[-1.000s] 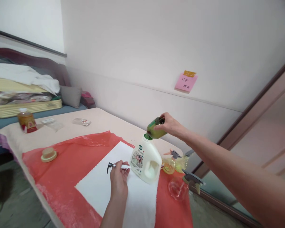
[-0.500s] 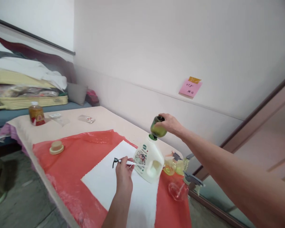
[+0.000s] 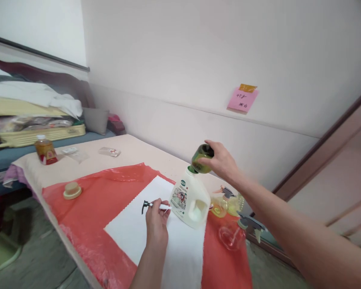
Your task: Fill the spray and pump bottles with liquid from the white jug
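Observation:
Held in my right hand (image 3: 221,159) is a green bottle (image 3: 201,159), tipped with its mouth down at the neck of a white detergent jug (image 3: 185,200). Whether liquid runs between them cannot be made out. The jug has a picture label and a side handle and stands upright on a white cloth (image 3: 132,224). My left hand (image 3: 157,218) grips a pump dispenser head (image 3: 152,204) with a black nozzle and a white stem, just left of the jug.
Spray bottles stand right of the jug: a clear one (image 3: 231,237) and yellowish ones (image 3: 219,206). A beige cap (image 3: 72,190) lies on the red plastic sheet (image 3: 93,204). Farther back are a bottle of amber liquid (image 3: 46,150) and a clear package (image 3: 109,151). A pink note (image 3: 243,99) hangs on the wall.
The green bottle stays upended at the jug's mouth, its tilt shifting a little. My left hand keeps its hold on the pump head. The whole view shifts slightly.

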The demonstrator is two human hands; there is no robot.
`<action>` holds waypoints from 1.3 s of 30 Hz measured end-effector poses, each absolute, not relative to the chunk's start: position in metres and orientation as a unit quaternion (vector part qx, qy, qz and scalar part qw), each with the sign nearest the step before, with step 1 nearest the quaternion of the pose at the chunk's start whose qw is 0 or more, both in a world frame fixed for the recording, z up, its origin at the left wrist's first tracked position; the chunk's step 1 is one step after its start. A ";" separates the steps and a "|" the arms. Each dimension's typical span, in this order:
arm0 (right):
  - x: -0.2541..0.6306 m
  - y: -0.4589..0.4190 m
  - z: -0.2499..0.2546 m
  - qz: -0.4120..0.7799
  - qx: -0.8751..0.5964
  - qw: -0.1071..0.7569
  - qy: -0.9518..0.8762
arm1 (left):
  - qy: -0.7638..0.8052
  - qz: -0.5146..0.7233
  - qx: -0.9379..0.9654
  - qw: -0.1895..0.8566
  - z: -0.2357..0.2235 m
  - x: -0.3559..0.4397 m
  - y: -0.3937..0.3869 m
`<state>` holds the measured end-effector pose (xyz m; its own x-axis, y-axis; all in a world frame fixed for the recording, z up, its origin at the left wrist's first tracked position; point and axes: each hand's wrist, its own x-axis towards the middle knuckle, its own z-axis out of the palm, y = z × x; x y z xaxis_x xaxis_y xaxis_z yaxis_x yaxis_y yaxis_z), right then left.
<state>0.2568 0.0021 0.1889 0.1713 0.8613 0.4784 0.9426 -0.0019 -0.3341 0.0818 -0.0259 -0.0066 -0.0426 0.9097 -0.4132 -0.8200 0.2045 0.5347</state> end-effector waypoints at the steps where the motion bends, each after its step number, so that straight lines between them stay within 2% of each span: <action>1: 0.261 -0.006 0.182 -0.069 -0.705 0.326 -0.626 | 0.358 0.628 0.060 0.688 -0.007 0.082 -0.025; 3: 0.268 -0.027 0.162 -0.068 -0.705 0.390 -0.588 | 0.360 0.629 0.052 0.687 -0.008 0.083 -0.023; 5: 0.272 -0.051 0.135 -0.037 -0.677 0.525 -0.514 | 0.359 0.632 0.041 0.685 -0.008 0.082 -0.020; 8: 0.268 -0.088 0.084 0.070 -0.606 0.674 -0.417 | 0.355 0.637 0.022 0.684 -0.010 0.079 -0.015; 10: 0.261 -0.105 0.048 0.156 -0.564 0.719 -0.375 | 0.354 0.641 0.013 0.681 -0.012 0.077 -0.013; 13: 0.251 -0.116 0.003 0.290 -0.550 0.724 -0.297 | 0.357 0.642 0.010 0.678 -0.014 0.078 -0.011; 15: 0.249 -0.117 -0.016 0.340 -0.546 0.716 -0.272 | 0.358 0.636 0.011 0.683 -0.015 0.081 -0.012; 24: 0.264 -0.125 -0.032 0.333 -0.554 0.723 -0.242 | 0.361 0.650 0.042 0.668 -0.019 0.081 -0.011; 33: 0.230 -0.132 -0.049 0.382 -0.496 0.726 -0.286 | 0.334 0.554 0.190 0.738 -0.023 0.126 -0.052; 39: 0.226 -0.134 -0.055 0.416 -0.514 0.699 -0.273 | 0.354 0.546 0.230 0.723 -0.022 0.125 -0.058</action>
